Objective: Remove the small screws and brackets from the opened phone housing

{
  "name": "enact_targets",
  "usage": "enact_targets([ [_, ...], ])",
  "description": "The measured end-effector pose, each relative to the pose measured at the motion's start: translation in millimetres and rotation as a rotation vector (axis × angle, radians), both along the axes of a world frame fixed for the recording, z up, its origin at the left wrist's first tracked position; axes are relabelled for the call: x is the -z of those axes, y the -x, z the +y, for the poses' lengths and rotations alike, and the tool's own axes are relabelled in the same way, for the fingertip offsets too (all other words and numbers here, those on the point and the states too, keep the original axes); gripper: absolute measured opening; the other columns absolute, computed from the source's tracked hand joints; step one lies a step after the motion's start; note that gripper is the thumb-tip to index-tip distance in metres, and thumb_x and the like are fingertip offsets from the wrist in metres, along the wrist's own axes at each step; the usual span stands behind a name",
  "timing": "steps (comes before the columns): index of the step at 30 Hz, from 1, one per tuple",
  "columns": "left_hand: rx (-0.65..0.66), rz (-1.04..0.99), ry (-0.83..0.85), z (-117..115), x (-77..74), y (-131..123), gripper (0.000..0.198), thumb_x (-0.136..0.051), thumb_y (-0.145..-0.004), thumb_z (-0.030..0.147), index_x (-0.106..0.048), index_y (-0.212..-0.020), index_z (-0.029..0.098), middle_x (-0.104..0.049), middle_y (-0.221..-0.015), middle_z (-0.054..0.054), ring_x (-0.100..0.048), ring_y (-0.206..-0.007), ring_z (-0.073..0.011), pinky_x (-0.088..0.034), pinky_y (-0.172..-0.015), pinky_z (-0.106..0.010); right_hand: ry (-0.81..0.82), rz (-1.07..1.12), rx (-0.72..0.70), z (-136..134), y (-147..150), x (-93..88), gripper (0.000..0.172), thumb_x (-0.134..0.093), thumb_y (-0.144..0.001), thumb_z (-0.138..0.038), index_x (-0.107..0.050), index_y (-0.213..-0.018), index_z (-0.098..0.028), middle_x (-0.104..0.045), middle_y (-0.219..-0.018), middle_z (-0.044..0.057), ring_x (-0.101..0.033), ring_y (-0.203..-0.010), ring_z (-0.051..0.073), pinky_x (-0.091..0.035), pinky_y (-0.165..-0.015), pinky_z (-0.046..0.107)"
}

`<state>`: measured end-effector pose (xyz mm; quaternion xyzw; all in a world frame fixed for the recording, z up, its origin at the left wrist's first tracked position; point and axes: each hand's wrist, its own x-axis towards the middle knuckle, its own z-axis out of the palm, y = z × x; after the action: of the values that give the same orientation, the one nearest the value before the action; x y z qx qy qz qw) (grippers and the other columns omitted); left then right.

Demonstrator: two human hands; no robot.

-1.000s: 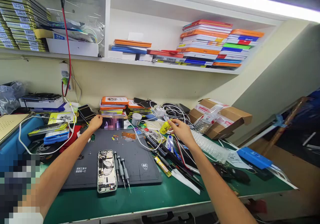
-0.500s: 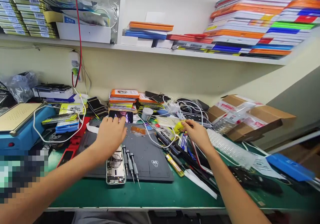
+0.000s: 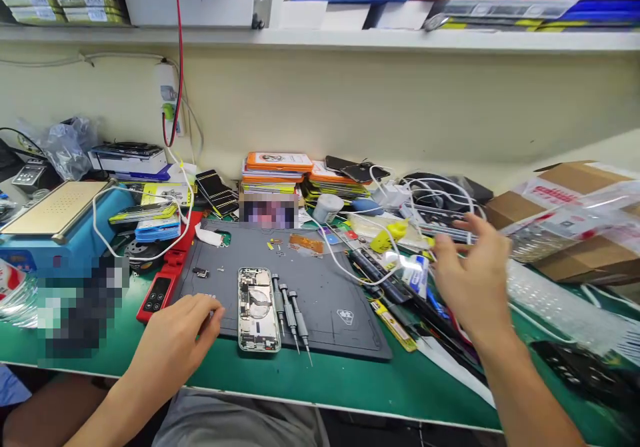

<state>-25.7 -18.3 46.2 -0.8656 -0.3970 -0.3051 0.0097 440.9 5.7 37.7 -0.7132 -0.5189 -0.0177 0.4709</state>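
An opened phone [image 3: 259, 310], its inner parts exposed, lies on the dark grey work mat [image 3: 330, 287] near the front. Three slim precision screwdrivers [image 3: 290, 310] lie beside it on the right. To the phone's left, my left hand [image 3: 183, 334] is over the mat's front left edge, fingers loosely bent and thumb apart, with nothing seen in it. My right hand [image 3: 470, 274] is raised above the tools and cables at the right, fingers apart, and no object shows in it. A crumpled yellow piece [image 3: 390, 235] lies left of that hand. Small parts [image 3: 201, 272] are scattered on the mat.
At the left stand a blue machine with a gold plate [image 3: 55, 214] and a red device [image 3: 157, 294]. A white jar [image 3: 329, 207] and stacked orange boxes [image 3: 277, 162] are at the back. Cardboard boxes [image 3: 565, 234] and bubble wrap [image 3: 555, 300] fill the right. A shelf [image 3: 350, 38] hangs above.
My left hand has drawn back from above the mat to its front left edge. My right hand has moved off the yellow piece, rightward and up, with its fingers spreading. The camera view has tilted down.
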Motion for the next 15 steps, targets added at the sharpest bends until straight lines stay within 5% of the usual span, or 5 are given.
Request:
enact_targets([
  [2, 0.009, -0.052, 0.017, -7.7, 12.7, 0.2, 0.024, -0.047, -0.123, 0.029, -0.064, -0.106, 0.024, -0.074, -0.086, 0.002, -0.070, -0.073, -0.0163, -0.050, -0.069, -0.031, -0.035, -0.027, 0.049, -30.6, 37.4, 1.1, 0.056, -0.039, -0.114, -0.063, -0.051, -0.163, -0.039, -0.058, -0.159, 0.018, -0.069, -0.123, 0.043, -0.054, -0.108, 0.065],
  [5, 0.042, -0.092, -0.005, -17.3, 30.0, -10.3, 0.018, -0.053, -0.121, 0.024, -0.063, -0.105, 0.023, -0.072, -0.087, 0.001, -0.065, -0.074, -0.0174, -0.050, -0.071, -0.031, 0.143, -0.060, -0.163, -59.1, 99.0, 14.4, 0.037, -0.055, -0.107, -0.065, -0.079, -0.114, -0.039, -0.080, -0.112, 0.008, -0.075, -0.085, 0.031, -0.060, -0.081, 0.047],
  [9, 0.042, -0.083, -0.096, -23.7, 42.4, -20.5, 0.022, -0.058, -0.118, 0.021, -0.058, -0.095, 0.023, -0.066, -0.079, 0.000, -0.055, -0.069, -0.0191, -0.045, -0.066, -0.034, 0.352, -0.056, -0.343, -61.6, 151.8, 35.0, 0.043, -0.050, -0.107, -0.068, -0.080, -0.103, -0.037, -0.081, -0.092, 0.003, -0.069, -0.061, 0.022, -0.052, -0.061, 0.036],
  [15, 0.080, -0.104, -0.109, -28.0, 45.7, -16.3, 0.047, -0.047, -0.119, 0.016, -0.038, -0.073, 0.026, -0.045, -0.061, 0.003, -0.038, -0.058, -0.0192, -0.027, -0.056, -0.039, 0.459, -0.047, -0.313, -50.0, 162.7, 46.6, 0.053, -0.050, -0.100, -0.082, -0.058, -0.079, -0.034, -0.059, -0.052, -0.002, -0.052, -0.040, 0.023, -0.028, -0.045, 0.033],
])
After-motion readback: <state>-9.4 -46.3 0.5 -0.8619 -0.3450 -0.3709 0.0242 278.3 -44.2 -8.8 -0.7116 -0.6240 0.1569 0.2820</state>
